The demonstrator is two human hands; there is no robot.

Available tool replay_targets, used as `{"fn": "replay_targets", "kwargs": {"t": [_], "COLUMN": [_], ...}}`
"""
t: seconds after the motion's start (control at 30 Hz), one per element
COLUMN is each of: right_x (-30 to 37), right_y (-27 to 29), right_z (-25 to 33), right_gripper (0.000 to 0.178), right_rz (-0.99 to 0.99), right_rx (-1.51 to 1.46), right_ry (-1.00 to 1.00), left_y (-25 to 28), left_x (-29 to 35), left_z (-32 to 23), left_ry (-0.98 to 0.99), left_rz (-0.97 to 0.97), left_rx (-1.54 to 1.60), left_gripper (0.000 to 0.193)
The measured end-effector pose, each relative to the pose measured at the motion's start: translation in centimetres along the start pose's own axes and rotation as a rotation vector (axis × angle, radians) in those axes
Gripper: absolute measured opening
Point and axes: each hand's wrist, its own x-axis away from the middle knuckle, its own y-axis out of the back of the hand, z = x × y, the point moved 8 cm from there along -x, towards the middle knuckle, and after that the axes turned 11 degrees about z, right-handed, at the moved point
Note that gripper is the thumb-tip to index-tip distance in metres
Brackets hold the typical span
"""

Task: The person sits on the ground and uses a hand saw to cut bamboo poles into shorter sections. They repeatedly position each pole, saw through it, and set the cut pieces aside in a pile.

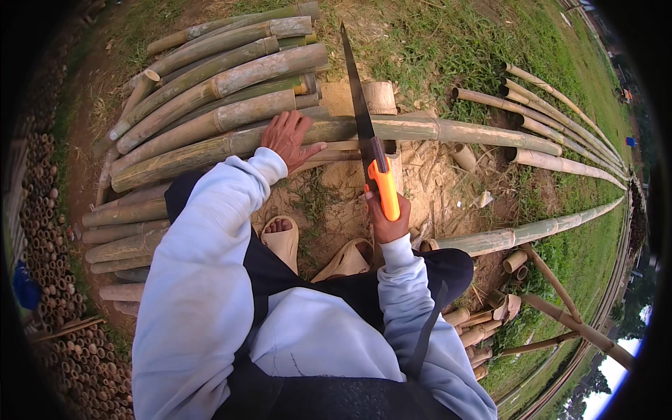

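Observation:
A long bamboo pole (483,133) lies across in front of me, resting on the work spot in the middle. My left hand (285,138) grips it from above, fingers over the top and thumb stretched out on the near side. In my right hand (389,220) is a hand saw (359,98), held by its orange handle, with the dark blade pointing away from me. The blade crosses the pole just right of my left hand; how deep it sits in the bamboo, I cannot tell. Behind the blade stands a short bamboo stump (380,98).
Cut bamboo lengths (238,80) are stacked at the left. Longer bamboo poles (560,119) lie on grass at the right, and another pole (525,234) runs beside my right knee. Sawdust (420,185) covers the ground by my sandals (282,245). Many short bamboo pieces (77,364) fill the far left.

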Motion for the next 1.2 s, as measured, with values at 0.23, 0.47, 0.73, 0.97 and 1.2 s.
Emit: {"fn": "replay_targets", "kwargs": {"t": [0.23,0.47,0.73,0.97,1.2], "right_x": [0.0,0.1,-0.1,0.0,0.1], "right_y": [0.1,0.1,0.3,0.3,0.2], "right_z": [0.1,1.1,1.4,2.0,2.1], "right_gripper": [0.014,0.013,0.014,0.016,0.016], "right_rz": [-0.042,-0.028,-0.003,-0.024,-0.010], "right_rx": [-0.016,-0.094,-0.066,-0.063,-0.078], "right_ry": [0.071,0.118,0.131,0.134,0.148], "left_y": [-3.0,-0.2,1.5,3.1,6.7], "left_x": [3.1,6.1,4.7,5.9,7.8], "left_z": [-1.6,-0.4,-0.7,-0.4,-1.1], "left_ry": [-0.142,-0.101,-0.087,-0.259,-0.184], "left_rz": [0.103,0.171,0.367,0.182,0.033], "left_rx": [-0.294,-0.029,-0.104,-0.035,0.027], "left_gripper": [0.026,0.035,0.047,0.044,0.043]}}
